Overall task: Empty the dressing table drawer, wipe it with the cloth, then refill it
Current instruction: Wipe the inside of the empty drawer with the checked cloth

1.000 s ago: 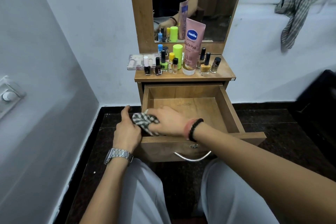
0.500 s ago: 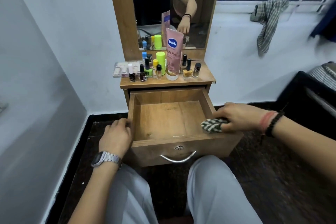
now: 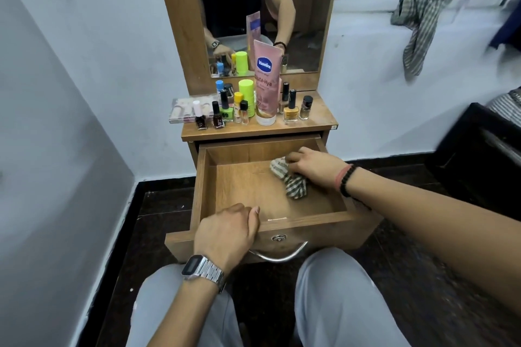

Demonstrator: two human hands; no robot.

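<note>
With your right hand (image 3: 315, 167) gripping the cloth (image 3: 287, 182) at the drawer (image 3: 304, 218)'s 2 o'clock corner and your left hand (image 3: 228, 229) curled over its front edge, a hard push could jolt the crowded bottles (image 3: 242, 105) at 12 o'clock on the bench (image 3: 318, 120).

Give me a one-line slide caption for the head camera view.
Right hand wipes the emptied drawer with a striped cloth; left hand steadies its front edge.

Open wooden drawer (image 3: 296, 218), striped cloth (image 3: 287, 180) inside
</note>
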